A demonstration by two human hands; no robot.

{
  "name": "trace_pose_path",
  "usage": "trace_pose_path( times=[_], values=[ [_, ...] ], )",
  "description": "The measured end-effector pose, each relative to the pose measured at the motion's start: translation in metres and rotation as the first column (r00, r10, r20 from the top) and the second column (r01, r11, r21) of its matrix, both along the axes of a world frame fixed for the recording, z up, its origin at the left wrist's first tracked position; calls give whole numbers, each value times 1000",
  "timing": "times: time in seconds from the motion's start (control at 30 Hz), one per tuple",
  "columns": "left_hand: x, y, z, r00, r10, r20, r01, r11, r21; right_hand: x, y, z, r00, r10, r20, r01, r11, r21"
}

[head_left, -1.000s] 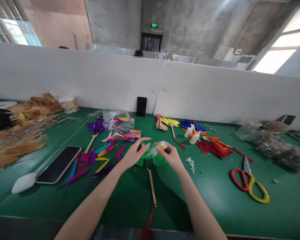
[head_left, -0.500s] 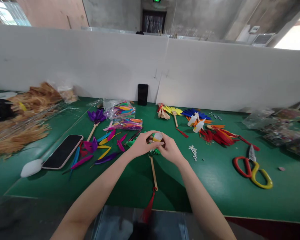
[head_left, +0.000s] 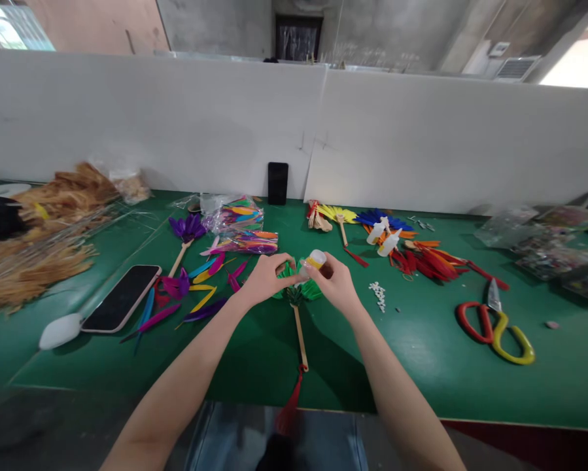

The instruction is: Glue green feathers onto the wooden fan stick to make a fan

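My right hand (head_left: 339, 286) is closed around a small white bottle with a yellow label (head_left: 316, 259), tilted over the feathers of a hand fan. Green feathers (head_left: 288, 271) spread from the top of this fan, partly hidden under both hands. Its wooden handle (head_left: 300, 337) points toward me, and a red tassel (head_left: 290, 409) hangs from it over the table edge. My left hand (head_left: 267, 280) is closed at the left side of the green feathers, thumb toward the fingers. What it pinches, if anything, I cannot make out.
Loose coloured feathers (head_left: 205, 297), a purple feather fan (head_left: 188, 227) and a phone (head_left: 121, 299) lie to the left. On the right are white beads (head_left: 378, 296), glue bottles (head_left: 389, 243), red feathers (head_left: 431, 261) and scissors (head_left: 494, 320). A white partition (head_left: 176, 118) stands behind.
Both hands were together around the bottle. Now they have parted: the right keeps the bottle and tilts it, while the left has shifted left, uncovering more green feathers.
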State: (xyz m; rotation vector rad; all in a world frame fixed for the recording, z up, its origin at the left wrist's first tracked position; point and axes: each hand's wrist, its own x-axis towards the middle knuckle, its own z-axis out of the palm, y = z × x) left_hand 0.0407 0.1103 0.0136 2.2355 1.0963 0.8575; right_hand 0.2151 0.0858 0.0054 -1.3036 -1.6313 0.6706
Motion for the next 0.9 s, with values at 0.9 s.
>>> trace_pose_path(
  times=[0.9],
  values=[
    [-14,-4,15,996,-17,89,36,974,-225,1,-5,6,966,-35,255,24,999,46]
  ],
)
